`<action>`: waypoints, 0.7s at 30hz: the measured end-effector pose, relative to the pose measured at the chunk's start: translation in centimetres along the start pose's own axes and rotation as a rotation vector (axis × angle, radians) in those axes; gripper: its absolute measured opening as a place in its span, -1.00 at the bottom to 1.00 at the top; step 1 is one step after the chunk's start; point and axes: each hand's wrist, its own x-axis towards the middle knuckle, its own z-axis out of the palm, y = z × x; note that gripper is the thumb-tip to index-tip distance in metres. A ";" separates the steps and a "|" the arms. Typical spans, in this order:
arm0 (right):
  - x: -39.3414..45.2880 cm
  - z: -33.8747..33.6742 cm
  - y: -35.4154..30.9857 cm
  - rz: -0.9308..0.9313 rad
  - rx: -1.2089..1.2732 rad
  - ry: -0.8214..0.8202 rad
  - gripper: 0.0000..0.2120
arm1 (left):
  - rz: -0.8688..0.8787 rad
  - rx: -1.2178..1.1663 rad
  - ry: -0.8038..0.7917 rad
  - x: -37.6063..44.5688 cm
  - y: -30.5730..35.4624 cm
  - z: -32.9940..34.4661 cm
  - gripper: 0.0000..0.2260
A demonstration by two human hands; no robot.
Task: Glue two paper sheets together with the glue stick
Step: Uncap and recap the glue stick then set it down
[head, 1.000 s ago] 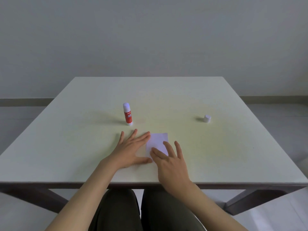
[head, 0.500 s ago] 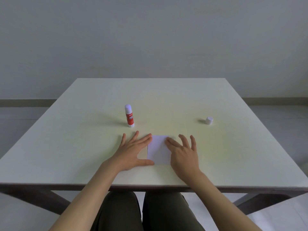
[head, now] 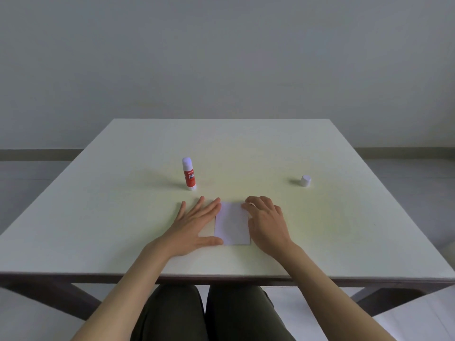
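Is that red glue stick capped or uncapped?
Uncapped: the glue stick stands upright with bare glue on top, and its white cap sits apart.

A small white paper (head: pixel 232 223) lies flat on the pale worktop (head: pixel 98 217), near its front edge. The left hand (head: pixel 194 226) lies flat just left of the paper, fingers spread, thumb touching its near left corner. The right hand (head: pixel 267 223) rests on the paper's right edge, fingers curled at the far right corner. Behind the paper and to its left, a red glue stick (head: pixel 189 174) stands upright, uncapped. Its white cap (head: pixel 305 180) sits well right of the paper.
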 end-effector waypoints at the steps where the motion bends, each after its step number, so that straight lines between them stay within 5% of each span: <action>1: 0.1 -0.1 0.2 0.006 0.075 0.006 -0.54 | 0.004 -0.056 0.018 0.0 0.0 0.0 -0.27; 4: 0.6 -0.9 1.2 0.019 0.323 0.065 -0.55 | 0.013 -0.329 0.180 -0.1 -0.1 -0.3 -0.33; 6: 1.5 -1.9 2.6 0.082 0.441 0.184 -0.57 | -0.019 -0.490 0.424 -0.2 -0.3 -0.9 -0.44; 9: 3.3 -3.7 5.2 0.261 0.454 0.419 -0.61 | -0.137 -0.596 0.819 0.3 -0.9 -2.1 -0.62; 11: 4.0 -4.4 7.1 0.372 0.400 0.513 -0.63 | -0.255 -0.670 0.946 1.1 -1.5 -2.9 -0.58; 15: 4.6 -4.1 10.0 0.459 0.242 0.500 -0.64 | -0.390 -0.727 0.856 3.2 -2.3 -3.4 -0.49; 21: 4.7 -2.8 11.5 0.431 0.174 0.398 -0.65 | -0.440 -0.685 0.858 5.5 -1.4 -2.9 -0.82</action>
